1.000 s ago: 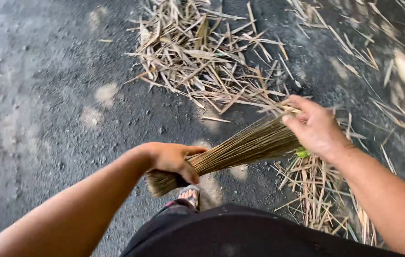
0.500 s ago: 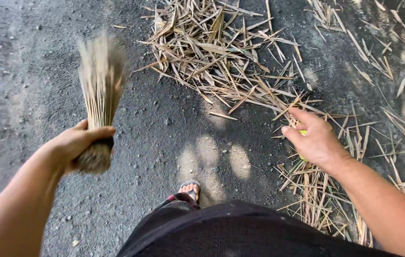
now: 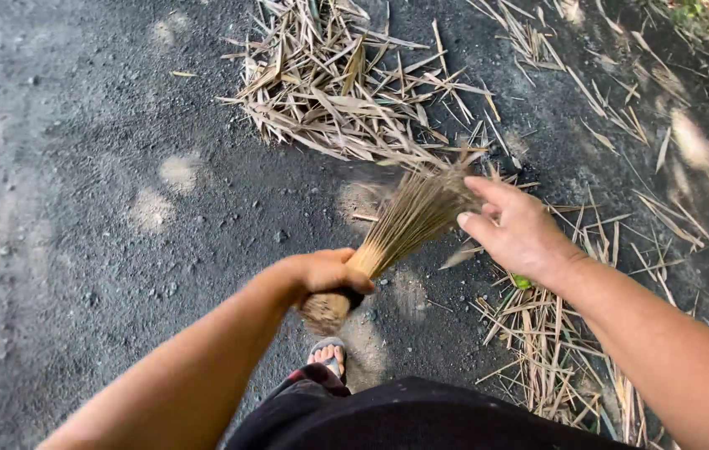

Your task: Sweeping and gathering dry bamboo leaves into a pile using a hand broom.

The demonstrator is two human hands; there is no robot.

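My left hand (image 3: pixel 321 275) grips the bound base of a stick broom (image 3: pixel 396 229), a bundle of thin tan ribs that fans out up and to the right, blurred at its tips. My right hand (image 3: pixel 517 233) hovers with fingers spread right beside the broom's tips, holding nothing that I can see. A small green thing (image 3: pixel 522 282) shows just under my right wrist. A pile of dry bamboo leaves (image 3: pixel 346 92) lies on the dark asphalt beyond the broom.
More dry leaves (image 3: pixel 554 350) are scattered along the right side under my right arm. My sandalled foot (image 3: pixel 327 354) and dark clothing (image 3: pixel 421 417) fill the bottom centre. Rough grey asphalt (image 3: pixel 79 208) stretches to the left.
The broom swung from upright at the left back to the centre, its tips now against the leaves by my right hand. My right hand stayed nearly in place.
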